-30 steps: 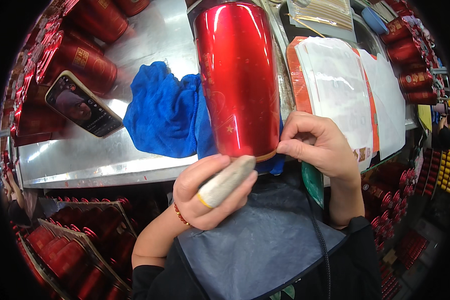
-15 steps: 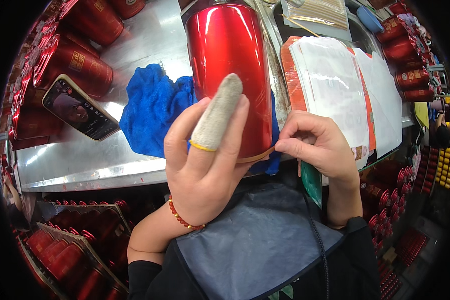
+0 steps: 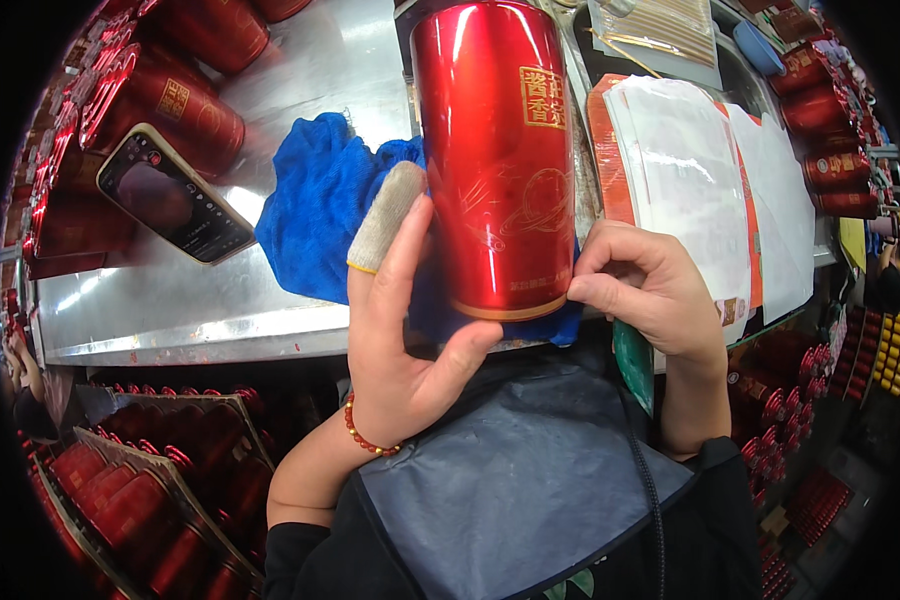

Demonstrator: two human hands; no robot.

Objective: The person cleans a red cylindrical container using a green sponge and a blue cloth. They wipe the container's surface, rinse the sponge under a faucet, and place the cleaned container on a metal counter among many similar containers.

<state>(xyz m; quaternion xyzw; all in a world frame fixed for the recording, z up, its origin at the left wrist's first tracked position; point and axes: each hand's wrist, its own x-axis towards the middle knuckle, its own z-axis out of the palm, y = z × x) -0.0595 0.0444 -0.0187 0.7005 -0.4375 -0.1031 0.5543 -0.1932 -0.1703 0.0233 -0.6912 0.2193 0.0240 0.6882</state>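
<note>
A shiny red canister [image 3: 490, 190] with gold printing lies on a blue cloth [image 3: 315, 215], its near end edged by a narrow gold-brown band [image 3: 510, 312]. My left hand [image 3: 400, 330] is open along the canister's left side, thumb spread beneath the near end. A grey-white finger cot [image 3: 388, 218] covers one of its fingers. At the band's right end, my right hand [image 3: 645, 290] is closed in a pinch against the canister. What its fingertips hold is too small to make out. A green flat pointed piece [image 3: 634, 368] hangs below that hand; how it is held is hidden.
A phone [image 3: 175, 195] leans against red canisters [image 3: 170, 105] on the metal table [image 3: 200, 335]. White sheets [image 3: 675, 190] lie on the right, with a pack of thin sticks [image 3: 660, 35] and a blue bowl [image 3: 758, 48] beyond. Boxed canisters [image 3: 140, 500] stand lower left.
The canister has turned, bringing its gold printing into view. My left hand has opened from over its face and shifted to its left side. My right hand keeps its pinch at the band.
</note>
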